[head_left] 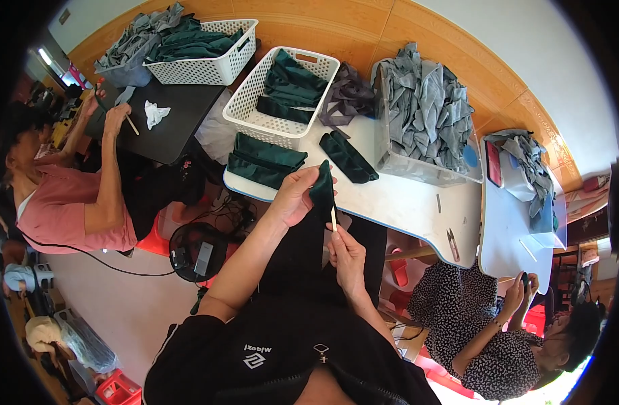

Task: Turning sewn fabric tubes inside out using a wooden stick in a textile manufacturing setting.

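Note:
Between my left fingers and thumb, my left hand (297,200) pinches a dark green velvet fabric piece (321,187) in front of the table edge. My right hand (348,256) is closed round a thin pale wooden stick (333,219). Its upper end meets the lower part of the fabric; whether it goes inside cannot be seen. Just beyond my hands, a folded green velvet stack (265,160) lies on the white table at the left. Another green velvet bundle (348,157) lies to the right.
A white basket (254,128) with green fabric and a clear bin (424,172) of grey fabric stand behind. Snips (453,244) lie near the table's right edge. A person in pink (73,196) works at left, another in patterned clothes (501,351) at right. A fan (198,251) stands low left.

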Motion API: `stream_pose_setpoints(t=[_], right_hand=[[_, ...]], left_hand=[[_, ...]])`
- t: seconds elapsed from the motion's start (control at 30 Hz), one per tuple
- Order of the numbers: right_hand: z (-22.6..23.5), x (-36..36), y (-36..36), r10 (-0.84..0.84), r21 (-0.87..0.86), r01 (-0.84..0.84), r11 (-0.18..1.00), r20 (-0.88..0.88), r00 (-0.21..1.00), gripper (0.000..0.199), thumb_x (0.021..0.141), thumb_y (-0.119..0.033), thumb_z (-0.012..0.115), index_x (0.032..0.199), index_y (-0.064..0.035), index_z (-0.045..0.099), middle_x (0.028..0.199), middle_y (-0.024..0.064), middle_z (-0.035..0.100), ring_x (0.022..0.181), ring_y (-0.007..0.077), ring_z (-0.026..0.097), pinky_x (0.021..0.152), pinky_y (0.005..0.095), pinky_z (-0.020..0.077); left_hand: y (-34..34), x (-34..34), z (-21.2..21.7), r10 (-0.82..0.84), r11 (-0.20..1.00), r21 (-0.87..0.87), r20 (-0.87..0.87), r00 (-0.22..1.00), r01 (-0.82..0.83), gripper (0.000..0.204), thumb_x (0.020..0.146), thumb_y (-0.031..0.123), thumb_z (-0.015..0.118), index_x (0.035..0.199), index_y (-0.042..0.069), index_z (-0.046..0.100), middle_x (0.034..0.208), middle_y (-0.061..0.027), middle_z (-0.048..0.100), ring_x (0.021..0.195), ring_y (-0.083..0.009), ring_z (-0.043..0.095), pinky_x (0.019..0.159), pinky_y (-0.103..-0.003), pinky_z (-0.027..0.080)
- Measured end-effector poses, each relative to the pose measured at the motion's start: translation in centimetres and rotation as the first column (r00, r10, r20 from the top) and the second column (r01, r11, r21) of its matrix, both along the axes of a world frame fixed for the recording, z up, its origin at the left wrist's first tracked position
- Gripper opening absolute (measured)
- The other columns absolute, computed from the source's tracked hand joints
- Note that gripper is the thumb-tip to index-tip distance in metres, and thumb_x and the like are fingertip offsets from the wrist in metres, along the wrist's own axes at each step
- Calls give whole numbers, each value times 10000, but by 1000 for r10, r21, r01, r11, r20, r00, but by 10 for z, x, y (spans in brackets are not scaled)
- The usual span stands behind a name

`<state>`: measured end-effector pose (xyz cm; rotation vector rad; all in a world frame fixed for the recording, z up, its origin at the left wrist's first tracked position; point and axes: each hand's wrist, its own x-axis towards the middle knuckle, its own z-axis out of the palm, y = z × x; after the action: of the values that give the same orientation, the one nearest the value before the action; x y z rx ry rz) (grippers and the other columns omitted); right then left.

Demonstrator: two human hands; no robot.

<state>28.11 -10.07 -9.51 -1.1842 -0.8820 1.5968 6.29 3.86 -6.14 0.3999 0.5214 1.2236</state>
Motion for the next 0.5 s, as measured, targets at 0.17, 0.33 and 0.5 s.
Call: stream_pose_setpoints(t=[0.17, 0.33, 0.5], right_hand=[[3, 24, -10, 66, 88, -87, 992, 221, 973, 365, 1375, -179, 711, 1669, -41, 877, 929, -80, 629, 792, 28, 541, 701, 246, 407], [-74, 106, -39, -38, 81, 6, 997, 394, 918, 527, 1175, -74, 953, 1691, -19, 859, 1112, -89, 792, 938, 5, 637, 857, 221, 508], [-55, 100, 16, -158, 248, 54, 967, 419, 894, 721, 1124, -109, 1000, 1805, -43, 772, 1514, 56, 911, 966, 44, 674, 841, 232, 548]], left_hand=[[5, -18, -5, 23, 1000, 22, -174, 984, -20, 244, 1259, 167, 887, 1399, -31, 913, 1275, -159, 963, 1139, -226, 935, 1039, -389, 763], [5, -24, 10, 102, 994, 45, -125, 987, -97, 211, 1234, 122, 903, 1401, -8, 913, 1282, -126, 964, 1116, -198, 922, 1045, -384, 759], [-11, -12, 24, 134, 991, -3, -81, 988, -134, 194, 1236, 154, 914, 1364, 9, 907, 1271, -104, 951, 1148, -202, 919, 1047, -397, 756]])
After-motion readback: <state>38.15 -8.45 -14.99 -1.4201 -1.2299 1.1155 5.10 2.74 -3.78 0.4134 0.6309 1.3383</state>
